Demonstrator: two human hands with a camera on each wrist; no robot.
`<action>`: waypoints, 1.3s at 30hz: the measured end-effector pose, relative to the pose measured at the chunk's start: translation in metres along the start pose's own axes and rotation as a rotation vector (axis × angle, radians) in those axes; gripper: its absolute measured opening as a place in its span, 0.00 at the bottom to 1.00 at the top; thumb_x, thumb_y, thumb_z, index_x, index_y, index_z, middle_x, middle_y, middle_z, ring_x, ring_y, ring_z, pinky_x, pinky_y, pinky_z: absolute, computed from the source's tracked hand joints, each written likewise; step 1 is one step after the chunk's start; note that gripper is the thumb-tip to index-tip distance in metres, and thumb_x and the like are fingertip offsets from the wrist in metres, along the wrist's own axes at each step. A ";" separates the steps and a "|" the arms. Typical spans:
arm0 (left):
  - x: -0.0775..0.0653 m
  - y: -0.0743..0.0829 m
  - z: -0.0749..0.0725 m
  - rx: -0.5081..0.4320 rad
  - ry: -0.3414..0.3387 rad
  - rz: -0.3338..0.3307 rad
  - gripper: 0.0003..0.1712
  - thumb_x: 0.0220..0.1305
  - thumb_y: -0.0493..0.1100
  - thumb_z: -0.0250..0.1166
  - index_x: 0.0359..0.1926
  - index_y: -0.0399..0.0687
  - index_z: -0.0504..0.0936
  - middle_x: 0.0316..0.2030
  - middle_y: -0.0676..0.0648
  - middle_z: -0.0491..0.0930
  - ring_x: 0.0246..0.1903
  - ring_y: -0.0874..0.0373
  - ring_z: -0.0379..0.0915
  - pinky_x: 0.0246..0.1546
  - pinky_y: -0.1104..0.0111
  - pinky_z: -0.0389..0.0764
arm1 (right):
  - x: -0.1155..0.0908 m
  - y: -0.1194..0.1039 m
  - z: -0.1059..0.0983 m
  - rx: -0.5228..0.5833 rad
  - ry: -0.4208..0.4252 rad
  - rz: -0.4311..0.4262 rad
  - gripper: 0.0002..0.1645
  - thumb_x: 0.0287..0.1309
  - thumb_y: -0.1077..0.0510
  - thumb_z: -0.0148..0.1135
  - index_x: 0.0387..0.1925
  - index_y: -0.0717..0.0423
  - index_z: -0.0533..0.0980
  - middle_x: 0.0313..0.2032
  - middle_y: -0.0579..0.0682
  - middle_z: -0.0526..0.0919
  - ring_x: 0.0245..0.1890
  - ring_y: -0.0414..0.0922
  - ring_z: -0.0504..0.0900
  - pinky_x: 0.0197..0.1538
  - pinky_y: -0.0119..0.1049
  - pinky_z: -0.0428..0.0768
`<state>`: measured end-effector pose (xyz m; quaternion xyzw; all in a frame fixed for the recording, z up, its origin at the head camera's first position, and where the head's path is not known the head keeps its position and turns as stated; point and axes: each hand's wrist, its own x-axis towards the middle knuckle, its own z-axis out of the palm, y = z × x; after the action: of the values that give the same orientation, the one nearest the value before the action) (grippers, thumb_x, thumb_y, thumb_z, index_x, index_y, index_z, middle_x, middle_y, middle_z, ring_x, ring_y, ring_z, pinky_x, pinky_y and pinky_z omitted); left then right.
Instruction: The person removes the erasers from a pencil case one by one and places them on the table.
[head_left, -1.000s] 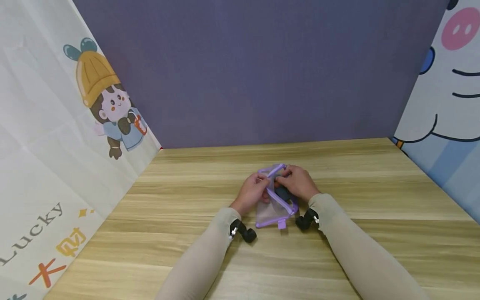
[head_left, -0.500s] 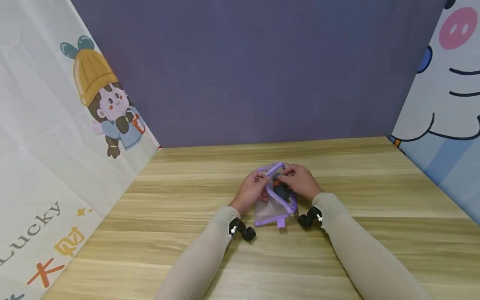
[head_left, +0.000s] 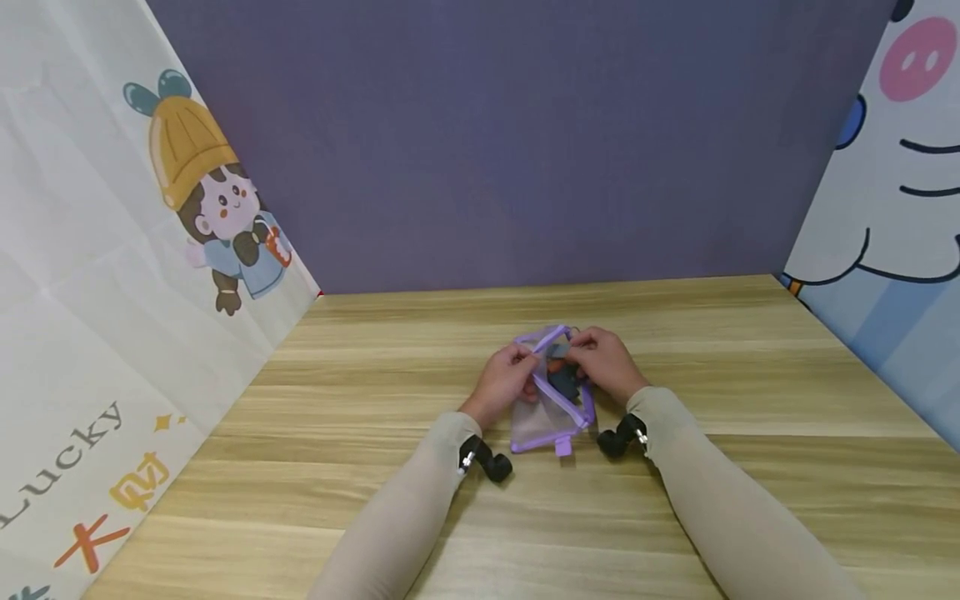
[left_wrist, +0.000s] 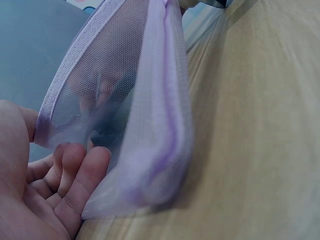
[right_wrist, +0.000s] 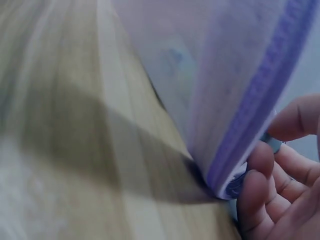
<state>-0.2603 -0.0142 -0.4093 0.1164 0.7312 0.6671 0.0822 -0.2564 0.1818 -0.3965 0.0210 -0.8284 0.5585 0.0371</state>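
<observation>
A purple-edged mesh zipper pouch (head_left: pixel 534 421) stands on the table with its mouth spread. My left hand (head_left: pixel 504 385) grips the pouch's near-left edge; in the left wrist view its curled fingers (left_wrist: pixel 82 172) lie against the sheer mesh (left_wrist: pixel 117 55). At the far right of the mouth, my right hand (head_left: pixel 606 360) pinches a small grey-blue piece (head_left: pixel 558 351), whose kind I cannot tell. Just below that piece show an orange bit (head_left: pixel 555 365) and a dark object (head_left: pixel 564 385) inside the pouch. The right wrist view has the pouch's purple zipper edge (right_wrist: pixel 260 100) beside the fingers.
The wood-grain table (head_left: pixel 360 367) runs back to a dark purple-grey panel (head_left: pixel 525 150). Printed cloths with cartoon figures hang at the left (head_left: pixel 75 250) and right (head_left: pixel 885 233). A small black camera is strapped on each wrist.
My right hand has drawn slightly to the right, and the grey-blue piece and the orange bit have come into sight in the mouth. The left hand keeps its hold on the pouch.
</observation>
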 end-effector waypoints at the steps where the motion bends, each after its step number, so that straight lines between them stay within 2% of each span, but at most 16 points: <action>1: 0.000 0.000 0.000 0.000 0.000 0.001 0.11 0.70 0.43 0.62 0.40 0.38 0.78 0.26 0.46 0.75 0.21 0.57 0.74 0.23 0.62 0.86 | -0.001 0.000 0.000 0.008 0.000 0.006 0.19 0.57 0.62 0.62 0.49 0.67 0.76 0.32 0.55 0.81 0.25 0.46 0.78 0.25 0.35 0.79; 8: 0.000 -0.001 0.000 0.008 0.000 0.005 0.12 0.70 0.42 0.62 0.40 0.34 0.78 0.24 0.46 0.75 0.20 0.57 0.73 0.23 0.63 0.86 | -0.002 -0.001 -0.001 0.041 0.014 0.008 0.21 0.56 0.63 0.58 0.52 0.68 0.76 0.32 0.57 0.81 0.25 0.44 0.77 0.23 0.34 0.79; 13: 0.000 0.000 0.001 0.017 0.006 0.008 0.13 0.70 0.42 0.62 0.40 0.32 0.78 0.23 0.46 0.74 0.21 0.57 0.73 0.22 0.64 0.86 | -0.001 -0.001 -0.003 0.088 0.012 0.024 0.21 0.60 0.62 0.56 0.53 0.68 0.76 0.30 0.56 0.80 0.24 0.43 0.77 0.23 0.33 0.79; 20: -0.001 0.002 0.002 0.032 0.005 -0.007 0.11 0.70 0.43 0.62 0.37 0.37 0.79 0.25 0.47 0.76 0.22 0.58 0.73 0.23 0.64 0.85 | 0.001 -0.001 -0.004 0.159 0.036 0.055 0.20 0.64 0.60 0.53 0.52 0.68 0.77 0.27 0.53 0.78 0.22 0.42 0.76 0.23 0.31 0.79; 24: -0.002 0.002 0.000 0.059 -0.005 -0.017 0.11 0.70 0.44 0.61 0.36 0.39 0.79 0.26 0.46 0.77 0.23 0.57 0.73 0.24 0.64 0.85 | 0.001 -0.001 -0.003 0.156 0.027 0.055 0.21 0.64 0.60 0.52 0.52 0.68 0.78 0.26 0.51 0.77 0.23 0.42 0.76 0.22 0.31 0.80; 32: -0.002 0.002 0.001 0.035 -0.007 0.004 0.11 0.70 0.43 0.62 0.38 0.37 0.79 0.24 0.47 0.75 0.21 0.58 0.72 0.22 0.65 0.84 | 0.000 0.000 -0.005 0.115 -0.019 0.030 0.21 0.66 0.59 0.50 0.55 0.64 0.79 0.30 0.53 0.75 0.24 0.45 0.76 0.25 0.31 0.80; 39: -0.004 0.003 0.002 0.097 -0.009 0.005 0.12 0.71 0.44 0.61 0.38 0.38 0.80 0.25 0.47 0.76 0.23 0.58 0.73 0.25 0.64 0.85 | 0.000 0.001 -0.006 0.112 -0.034 0.030 0.21 0.65 0.59 0.50 0.54 0.65 0.79 0.29 0.53 0.75 0.25 0.45 0.76 0.24 0.32 0.80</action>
<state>-0.2560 -0.0134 -0.4062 0.1251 0.7622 0.6304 0.0781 -0.2567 0.1876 -0.3957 0.0201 -0.7966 0.6040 0.0132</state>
